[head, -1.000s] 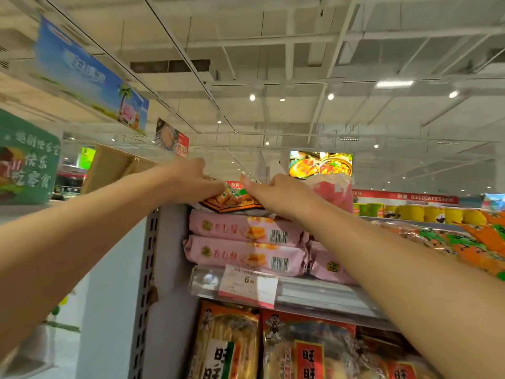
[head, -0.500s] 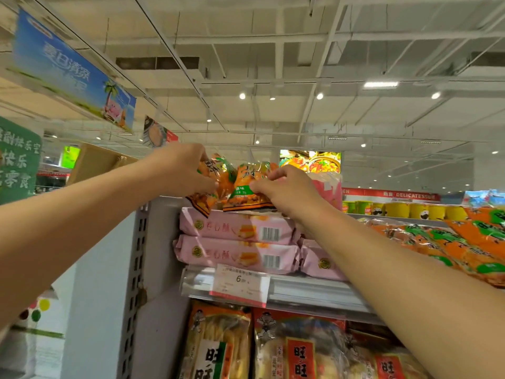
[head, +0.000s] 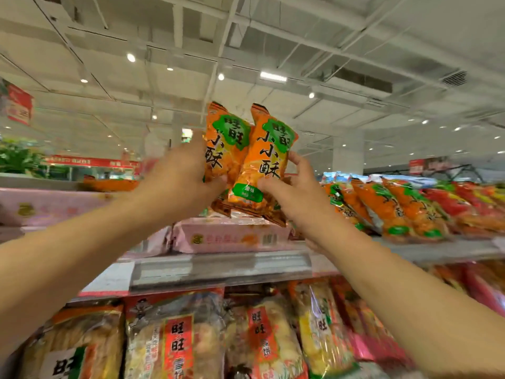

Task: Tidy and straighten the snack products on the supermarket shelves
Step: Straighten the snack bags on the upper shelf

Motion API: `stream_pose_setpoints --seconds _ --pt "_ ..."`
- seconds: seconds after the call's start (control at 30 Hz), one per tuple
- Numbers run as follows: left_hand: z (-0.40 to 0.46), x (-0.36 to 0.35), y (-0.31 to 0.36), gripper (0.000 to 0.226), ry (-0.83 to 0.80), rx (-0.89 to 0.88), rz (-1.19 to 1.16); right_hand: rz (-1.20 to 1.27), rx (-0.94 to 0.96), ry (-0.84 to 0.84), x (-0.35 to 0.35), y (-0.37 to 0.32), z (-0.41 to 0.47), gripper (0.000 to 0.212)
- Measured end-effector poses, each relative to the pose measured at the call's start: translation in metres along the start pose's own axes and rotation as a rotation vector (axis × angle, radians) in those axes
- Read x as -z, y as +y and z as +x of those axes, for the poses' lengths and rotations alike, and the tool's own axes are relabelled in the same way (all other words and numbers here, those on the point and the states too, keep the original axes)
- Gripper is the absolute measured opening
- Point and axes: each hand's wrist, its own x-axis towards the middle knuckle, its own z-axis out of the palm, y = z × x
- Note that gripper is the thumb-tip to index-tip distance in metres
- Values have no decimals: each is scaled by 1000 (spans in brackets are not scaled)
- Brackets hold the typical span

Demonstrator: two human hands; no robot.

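Observation:
Two orange snack bags with green labels are held upright above the top shelf. My left hand (head: 181, 177) grips the left orange bag (head: 225, 144) by its lower part. My right hand (head: 296, 192) pinches the right orange bag (head: 269, 160) near its bottom. The two bags touch side by side. Below them lie pink flat packs (head: 232, 236) on the top shelf. A row of the same orange bags (head: 393, 209) leans on the shelf to the right.
The shelf's clear price rail (head: 218, 266) runs across the middle. Large rice cracker bags (head: 175, 337) fill the shelf below. Red bags (head: 470, 206) continue the row at far right. More pink packs (head: 49, 206) lie at the left.
Both hands have lifted the two orange bags off the pink packs and turned them upright. The view has swung right along the shelf.

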Motion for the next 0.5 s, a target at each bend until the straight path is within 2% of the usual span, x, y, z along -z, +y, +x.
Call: stream_pose_setpoints --seconds 0.1,0.27,0.5 --pt "5 -35 34 34 -93 -64 -42 -54 -34 70 44 12 -13 95" --pt "10 -87 87 41 -145 -47 -136 -129 -41 93 113 35 -25 69" --pt "22 -153 137 46 -135 -18 -150 -278 -28 89 197 78 -4 75"
